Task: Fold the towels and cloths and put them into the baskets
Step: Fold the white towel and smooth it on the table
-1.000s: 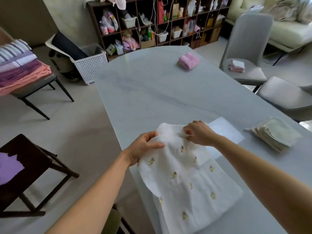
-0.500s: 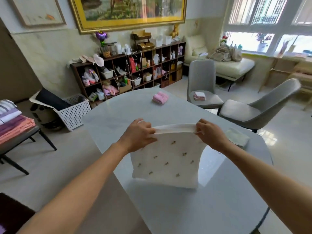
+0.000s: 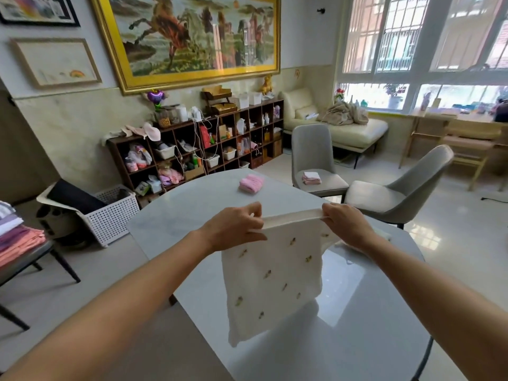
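Stack of folded towels [image 3: 16, 237], far left: striped, purple and coral layers on a dark-legged seat, well apart from the table.

White perforated basket [image 3: 110, 215], left of the table on the floor: a dark roll lies across its rim; a likely destination for finished items.

Left hand [image 3: 236, 226]: raised above the table, fingers curled round the upper left corner of the cloth, thumb tucked under the edge.

White printed cloth [image 3: 272, 273], centre: held in the air by its top edge, stretched taut between both hands, the body hanging flat with its lower edge just above the marble table [image 3: 357, 325]; small yellow-brown motifs scattered over it. Top edge appears doubled, so the cloth looks already folded at least once.

Pink folded cloth [image 3: 251, 183]: lying on the far end of the table, well apart from the hands.

Right hand [image 3: 343, 224]: pinching the upper right corner, fingers closed on the edge.

Pale cloths on the table, behind the right wrist: mostly hidden.

Step in hand, as judged: squaring the cloth mid-fold. Next move calls for lowering it flat or bringing the two corners together, keeping the edges aligned, before carrying it to a basket
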`<state>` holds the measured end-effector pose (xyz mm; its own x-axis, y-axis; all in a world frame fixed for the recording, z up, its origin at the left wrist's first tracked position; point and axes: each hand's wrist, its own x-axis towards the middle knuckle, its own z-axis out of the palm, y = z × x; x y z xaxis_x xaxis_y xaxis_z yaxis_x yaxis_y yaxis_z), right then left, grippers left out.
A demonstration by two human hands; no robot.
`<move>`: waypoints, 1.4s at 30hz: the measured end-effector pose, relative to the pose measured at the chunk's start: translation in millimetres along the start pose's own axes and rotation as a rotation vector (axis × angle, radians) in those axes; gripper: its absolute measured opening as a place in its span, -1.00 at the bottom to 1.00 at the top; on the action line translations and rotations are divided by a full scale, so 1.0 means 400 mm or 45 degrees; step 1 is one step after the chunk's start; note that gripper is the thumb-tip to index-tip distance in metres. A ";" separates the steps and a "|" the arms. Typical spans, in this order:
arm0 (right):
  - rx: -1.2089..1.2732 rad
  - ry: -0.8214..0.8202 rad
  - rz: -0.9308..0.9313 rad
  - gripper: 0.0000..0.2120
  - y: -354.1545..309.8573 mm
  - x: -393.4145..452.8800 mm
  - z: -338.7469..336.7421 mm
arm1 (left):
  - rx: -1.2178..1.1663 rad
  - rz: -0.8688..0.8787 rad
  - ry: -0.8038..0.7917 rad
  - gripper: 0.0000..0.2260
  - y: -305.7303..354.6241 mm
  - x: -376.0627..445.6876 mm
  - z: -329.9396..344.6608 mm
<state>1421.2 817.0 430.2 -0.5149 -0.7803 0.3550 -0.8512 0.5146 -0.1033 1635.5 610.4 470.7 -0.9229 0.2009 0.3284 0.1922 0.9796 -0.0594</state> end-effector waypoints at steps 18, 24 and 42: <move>0.040 0.028 0.039 -0.90 -0.010 -0.043 0.015 | -0.087 -1.081 -0.124 -0.83 -0.072 0.009 0.067; 0.236 -0.015 0.044 -0.83 -0.008 -0.060 0.071 | 0.208 -1.258 0.083 -0.85 -0.031 -0.008 0.092; 1.451 0.616 1.152 -0.86 -0.105 -0.006 0.100 | -1.294 -2.070 1.476 -0.86 -0.063 -0.039 0.164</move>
<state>1453.9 783.1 396.5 -0.9979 -0.0622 0.0182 -0.0198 0.0248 -0.9995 1623.3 583.1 405.1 0.0398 -0.9865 -0.1587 0.1118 -0.1535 0.9818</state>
